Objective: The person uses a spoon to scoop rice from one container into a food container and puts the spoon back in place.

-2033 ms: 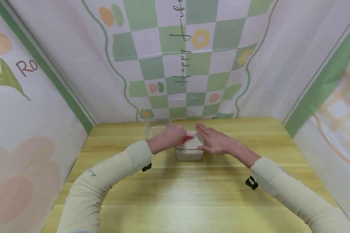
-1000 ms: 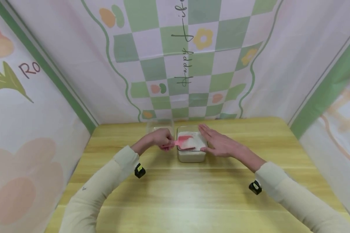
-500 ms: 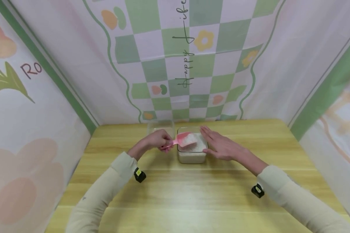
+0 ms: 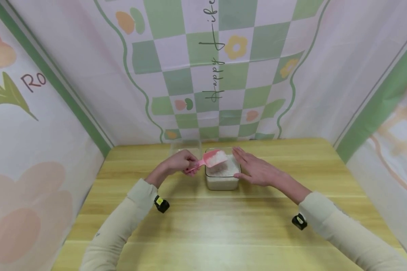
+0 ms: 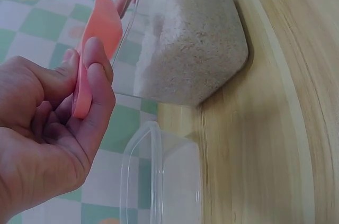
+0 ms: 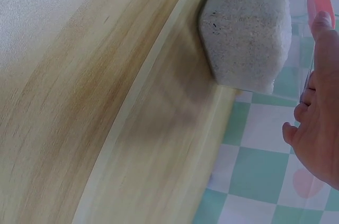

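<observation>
The fingers (image 5: 100, 96) of the left hand (image 4: 181, 162) are clamped on the handle of a pink scoop (image 4: 208, 156), with the thumb pressing from the opposite side. The scoop extends from the left hand toward the right. Its blade is positioned above the opening of a rectangular glass container (image 4: 223, 177) and carries a heap of white rice (image 4: 218, 156).

The glass container stands upright on the wooden table (image 4: 203, 233), near its far edge. A bed of rice (image 4: 231, 166) occupies the container; the upper part of the transparent wall rises above the rice surface.

The right hand (image 4: 257, 171) is located at the right side of the container. Its fingers are extended and close together along the rim, and the thumb is spread away from them at the near right corner.

A clear plastic box (image 4: 186, 144) stands on the table to the left of the glass container, just beside it and apart from it. In the head view, the left hand partly covers this box.

A black device (image 4: 161, 204) is worn at the left wrist and a second black unit (image 4: 299, 221) at the right wrist. A green-and-white checkered cloth (image 4: 176, 49) hangs behind the table.
</observation>
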{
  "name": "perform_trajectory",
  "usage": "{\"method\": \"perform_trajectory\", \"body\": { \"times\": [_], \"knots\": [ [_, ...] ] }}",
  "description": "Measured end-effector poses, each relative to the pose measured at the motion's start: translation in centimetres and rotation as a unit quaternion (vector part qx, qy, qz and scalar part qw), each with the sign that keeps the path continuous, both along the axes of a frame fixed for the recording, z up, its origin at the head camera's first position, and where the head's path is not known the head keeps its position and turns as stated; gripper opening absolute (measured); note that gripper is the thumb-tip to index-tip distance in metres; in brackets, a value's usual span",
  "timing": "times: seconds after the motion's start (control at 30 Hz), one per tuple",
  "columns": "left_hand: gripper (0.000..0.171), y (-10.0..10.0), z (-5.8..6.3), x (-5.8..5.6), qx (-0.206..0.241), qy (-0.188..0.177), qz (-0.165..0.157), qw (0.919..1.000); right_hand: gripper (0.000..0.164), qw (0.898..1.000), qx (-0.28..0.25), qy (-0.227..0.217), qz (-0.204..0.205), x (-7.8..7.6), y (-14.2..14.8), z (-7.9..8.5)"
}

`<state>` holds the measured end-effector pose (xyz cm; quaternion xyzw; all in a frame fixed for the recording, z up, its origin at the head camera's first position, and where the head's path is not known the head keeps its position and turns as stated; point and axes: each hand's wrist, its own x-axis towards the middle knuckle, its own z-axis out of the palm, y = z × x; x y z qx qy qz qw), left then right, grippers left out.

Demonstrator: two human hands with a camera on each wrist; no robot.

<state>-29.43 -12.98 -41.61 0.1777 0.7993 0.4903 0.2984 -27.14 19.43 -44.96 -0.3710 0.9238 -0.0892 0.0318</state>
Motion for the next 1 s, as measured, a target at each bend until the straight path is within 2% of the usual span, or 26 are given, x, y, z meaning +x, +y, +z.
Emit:
{"method": "perform_trajectory", "body": {
  "times": [0.23,0.67,1.0],
  "knots": [
    [0.023,-0.8,0.0,0.3,-0.001,0.014,0.010,0.9999,0.086,1.000,-0.004,-0.011,0.001,-0.1,0.0,-0.1],
    [0.026,-3.0,0.5,0.5,0.013,0.018,0.028,0.9994,0.080,1.000,0.002,0.023,0.018,0.2,0.0,0.0],
    [0.023,-4.9,0.5,0.6,0.004,0.029,0.063,0.9976,0.080,1.000,0.003,0.020,0.018,0.0,0.0,-0.4]
  ]
}}
